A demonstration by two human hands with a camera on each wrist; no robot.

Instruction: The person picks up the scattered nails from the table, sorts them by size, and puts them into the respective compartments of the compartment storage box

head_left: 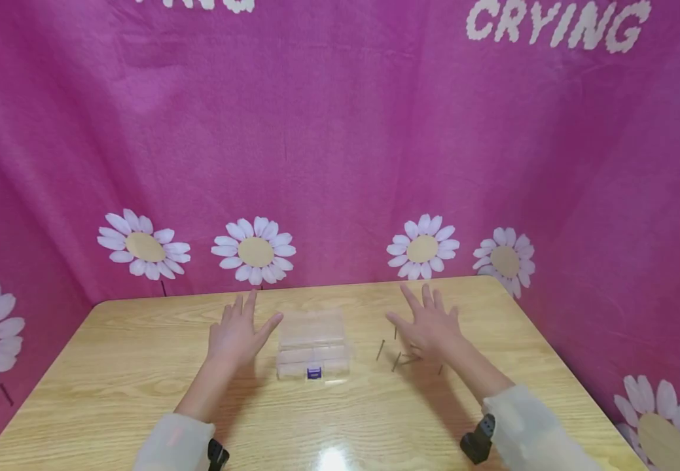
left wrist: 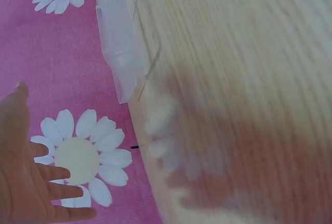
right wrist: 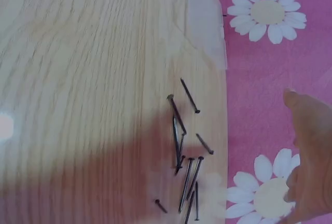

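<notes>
A clear plastic box with a blue latch lies on the table between the two hands, its lid tipped back. My left hand, fingers spread, hovers to the left of the box and holds nothing. Over on the right, my right hand is spread above several loose nails; it is apart from them in the right wrist view. The head view has part of the nails hidden behind that hand. Whether anything lies inside the box cannot be made out.
The wooden table has its far edge against a pink curtain printed with daisies. More curtain hangs along the left and right sides. A bright light reflection shows near the table's front.
</notes>
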